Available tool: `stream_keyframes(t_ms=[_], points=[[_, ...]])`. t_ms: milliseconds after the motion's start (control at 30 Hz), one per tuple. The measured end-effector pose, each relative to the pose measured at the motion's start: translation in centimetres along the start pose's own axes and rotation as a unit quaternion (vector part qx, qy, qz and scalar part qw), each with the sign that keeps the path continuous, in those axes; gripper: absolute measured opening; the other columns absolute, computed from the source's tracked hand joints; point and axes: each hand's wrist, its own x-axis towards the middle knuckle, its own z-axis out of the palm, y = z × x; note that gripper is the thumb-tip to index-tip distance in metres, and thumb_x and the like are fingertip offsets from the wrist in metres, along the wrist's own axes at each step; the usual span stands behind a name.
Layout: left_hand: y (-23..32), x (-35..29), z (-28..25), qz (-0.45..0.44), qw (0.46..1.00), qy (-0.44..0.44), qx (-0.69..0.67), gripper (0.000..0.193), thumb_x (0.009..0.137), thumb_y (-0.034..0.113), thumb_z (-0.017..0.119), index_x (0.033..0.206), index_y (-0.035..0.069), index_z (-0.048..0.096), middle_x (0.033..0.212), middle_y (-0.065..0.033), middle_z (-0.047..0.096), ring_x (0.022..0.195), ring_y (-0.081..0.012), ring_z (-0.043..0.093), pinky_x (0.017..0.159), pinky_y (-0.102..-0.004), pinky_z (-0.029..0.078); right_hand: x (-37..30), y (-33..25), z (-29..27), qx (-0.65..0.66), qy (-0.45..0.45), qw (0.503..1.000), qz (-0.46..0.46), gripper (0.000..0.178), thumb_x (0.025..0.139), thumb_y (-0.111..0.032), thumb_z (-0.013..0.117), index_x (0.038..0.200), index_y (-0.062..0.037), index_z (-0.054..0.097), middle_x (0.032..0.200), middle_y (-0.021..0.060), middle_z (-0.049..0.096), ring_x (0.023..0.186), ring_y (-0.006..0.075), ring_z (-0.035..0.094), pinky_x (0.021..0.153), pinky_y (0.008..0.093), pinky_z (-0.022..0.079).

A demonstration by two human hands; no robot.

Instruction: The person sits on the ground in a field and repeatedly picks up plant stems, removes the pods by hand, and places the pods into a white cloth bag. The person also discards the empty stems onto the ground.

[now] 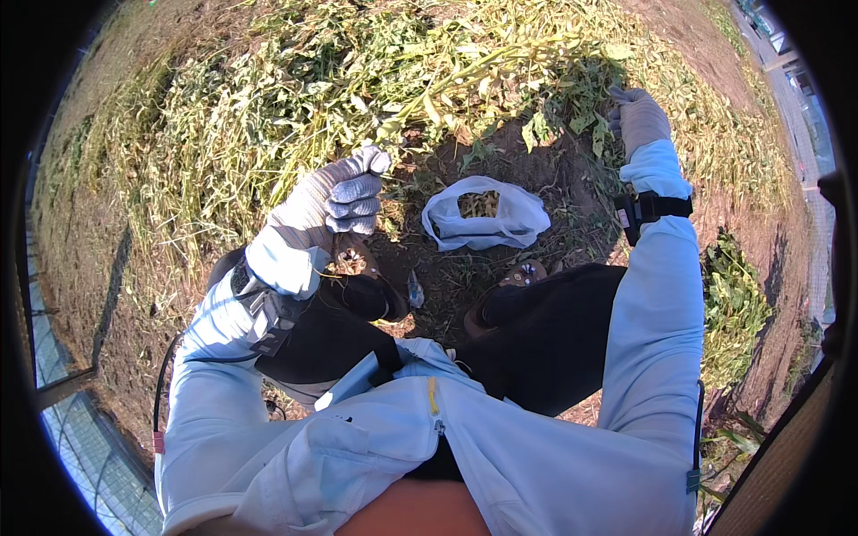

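Observation:
My left hand (344, 192), in a grey knit glove, is closed left of the middle. A bean plant stalk (438, 94) with yellow-green pods slants from its fingertips toward the upper right. Out to the right, my right hand (640, 121), also gloved, has its fingers curled in beside leafy plants. What those fingers hold, if anything, is hidden. Between the two hands, a white plastic bag (527, 219) stands on the soil with its mouth open upward. Some pods or leaf bits (478, 205) show inside it.
A broad heap of cut, drying plants (268, 116) spreads across the ground ahead. My shoes (527, 273) stand just behind the bag. Another pile of green plants (735, 304) lies to the right of my right arm. A small clear wrapper-like scrap (415, 290) lies between my feet.

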Motion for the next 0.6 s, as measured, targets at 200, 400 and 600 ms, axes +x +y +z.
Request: stream_keyframes(t_ms=[200, 400, 600], points=[[-0.1, 0.7, 0.6, 0.029, 0.999, 0.018, 0.024, 0.023, 0.101, 0.021, 0.04, 0.099, 0.003, 0.054, 0.048, 0.0117, 0.036, 0.034, 0.0006, 0.027, 0.034, -0.0156, 0.026, -7.0, -4.5, 1.6, 0.231, -0.292, 0.928, 0.013, 0.042, 0.092, -0.039, 0.059, 0.112, -0.0022, 0.06, 0.089, 0.003, 0.066, 0.071, 0.0074, 0.063, 0.054, 0.0147, 0.051], [-0.6, 0.4, 0.8, 0.012, 0.999, 0.023, 0.044, 0.021, 0.102, 0.022, 0.04, 0.098, 0.006, 0.052, 0.047, 0.0116, 0.035, 0.035, -0.0003, 0.028, 0.037, -0.016, 0.026, -8.3, -5.3, 3.0, 0.28, -0.432, 0.857, -0.015, 0.048, 0.096, -0.036, 0.052, 0.124, 0.0025, 0.053, 0.107, 0.01, 0.064, 0.093, 0.0154, 0.065, 0.07, 0.0177, 0.056], [-0.5, 1.0, 0.5, 0.023, 0.999, 0.013, 0.032, 0.02, 0.102, 0.019, 0.04, 0.099, 0.003, 0.052, 0.047, 0.0103, 0.035, 0.033, -0.0006, 0.026, 0.033, -0.0163, 0.025, -5.6, -0.4, 6.6, 0.172, -0.514, 0.837, 0.076, 0.033, 0.094, -0.017, 0.057, 0.122, 0.0008, 0.056, 0.112, 0.0157, 0.064, 0.1, 0.0228, 0.064, 0.087, 0.0323, 0.055]])
